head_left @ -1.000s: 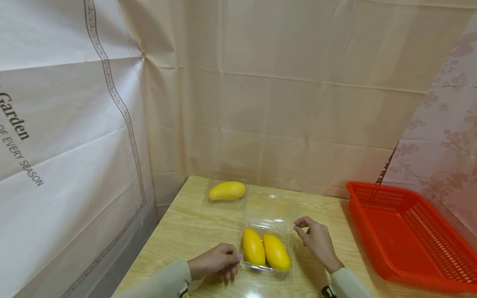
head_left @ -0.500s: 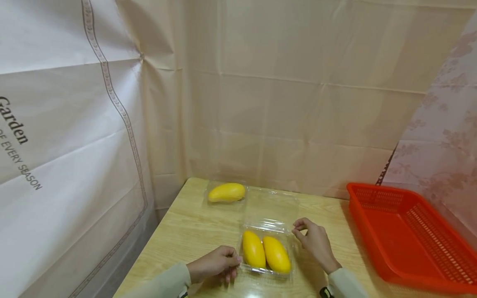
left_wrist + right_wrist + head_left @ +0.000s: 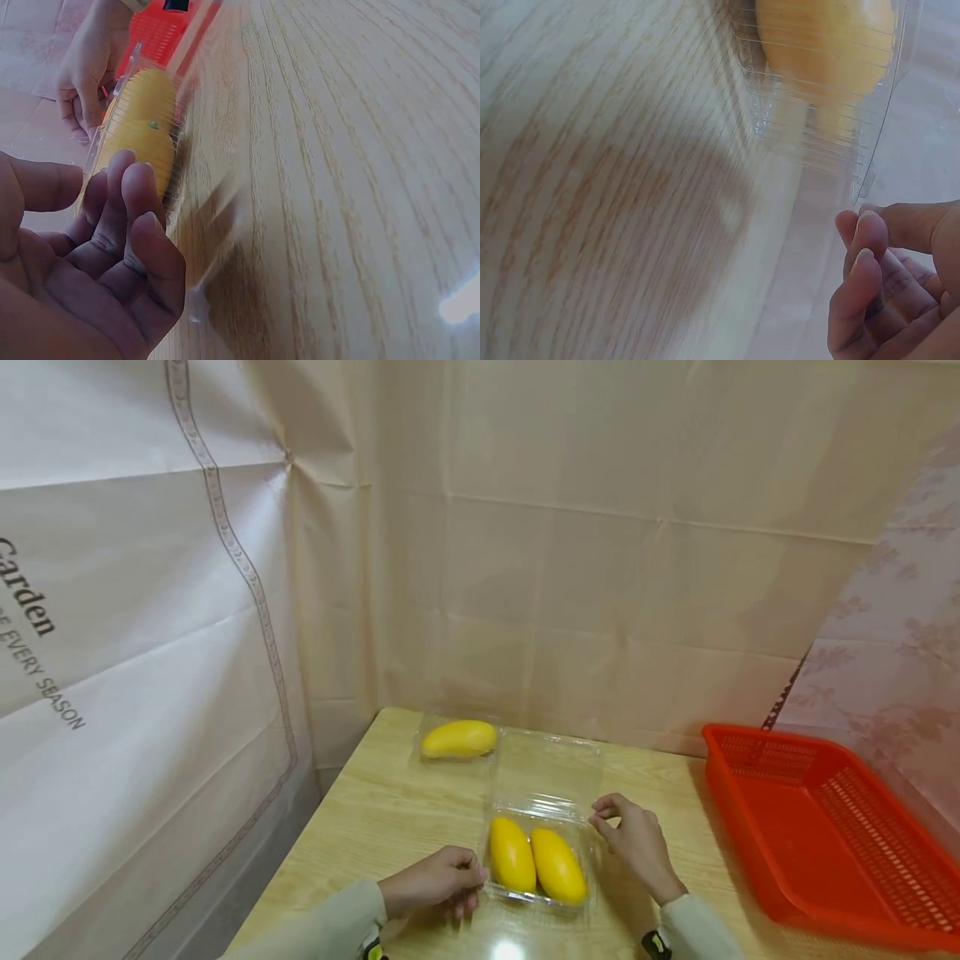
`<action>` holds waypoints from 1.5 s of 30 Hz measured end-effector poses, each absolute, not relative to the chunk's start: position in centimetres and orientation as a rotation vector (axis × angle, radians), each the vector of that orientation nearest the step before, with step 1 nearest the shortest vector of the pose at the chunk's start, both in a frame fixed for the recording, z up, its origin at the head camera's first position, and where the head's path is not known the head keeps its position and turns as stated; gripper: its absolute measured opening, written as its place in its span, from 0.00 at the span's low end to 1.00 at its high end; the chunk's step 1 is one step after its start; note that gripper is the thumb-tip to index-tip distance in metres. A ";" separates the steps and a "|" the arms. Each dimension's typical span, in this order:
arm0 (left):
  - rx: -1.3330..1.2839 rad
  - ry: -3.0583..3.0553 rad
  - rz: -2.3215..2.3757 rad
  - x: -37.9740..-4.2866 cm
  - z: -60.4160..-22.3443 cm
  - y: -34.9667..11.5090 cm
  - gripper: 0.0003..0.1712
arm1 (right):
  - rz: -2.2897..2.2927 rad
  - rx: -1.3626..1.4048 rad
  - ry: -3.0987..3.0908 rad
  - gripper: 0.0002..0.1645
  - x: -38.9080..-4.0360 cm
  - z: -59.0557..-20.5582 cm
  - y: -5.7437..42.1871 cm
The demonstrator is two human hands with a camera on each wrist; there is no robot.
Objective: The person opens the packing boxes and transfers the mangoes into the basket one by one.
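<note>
Nothing has plainly shifted in the last second: the left hand [image 3: 438,883] and right hand [image 3: 636,843], fingers nearly closed, seem to pinch the box [image 3: 543,807], mangoes [image 3: 558,865] inside, in from the bench [image 3: 397,802]'s back-left corner, so work looks paused.

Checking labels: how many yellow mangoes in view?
3: the far mango in the back-left clear container; the left mango and right mango side by side in the nearer, open container. None seems hidden.

Makeshift booth: creased sheets [image 3: 525,568] around wood-grain table [image 3: 390,810].
</note>
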State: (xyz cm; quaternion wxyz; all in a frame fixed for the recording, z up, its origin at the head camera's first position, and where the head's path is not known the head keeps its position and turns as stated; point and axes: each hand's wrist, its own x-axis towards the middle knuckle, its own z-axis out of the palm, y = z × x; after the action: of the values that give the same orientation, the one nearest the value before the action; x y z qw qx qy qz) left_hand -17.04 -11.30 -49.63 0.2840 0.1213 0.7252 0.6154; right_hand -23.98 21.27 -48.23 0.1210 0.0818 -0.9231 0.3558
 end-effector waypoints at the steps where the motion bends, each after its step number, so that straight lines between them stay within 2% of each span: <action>1: 0.319 1.941 1.642 -17.0 -49.6 -11.3 0.15 | 1.046 0.233 -2.701 0.09 -23.9 -48.2 21.3; 36: 0.326 1.963 1.610 -17.1 -49.0 -11.3 0.14 | 1.473 0.013 -2.788 0.11 -24.6 -48.3 21.4; 45: 0.316 1.974 1.603 -17.2 -49.1 -11.4 0.13 | 1.575 -0.036 -2.780 0.08 -25.0 -48.3 21.3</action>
State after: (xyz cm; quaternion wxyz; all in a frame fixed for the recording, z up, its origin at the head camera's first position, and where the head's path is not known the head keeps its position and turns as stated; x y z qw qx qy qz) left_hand -17.23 -11.37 -49.08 0.2853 0.1181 0.7383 0.5996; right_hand -24.97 21.32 -48.34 -0.0268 -0.0112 -0.8697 0.4927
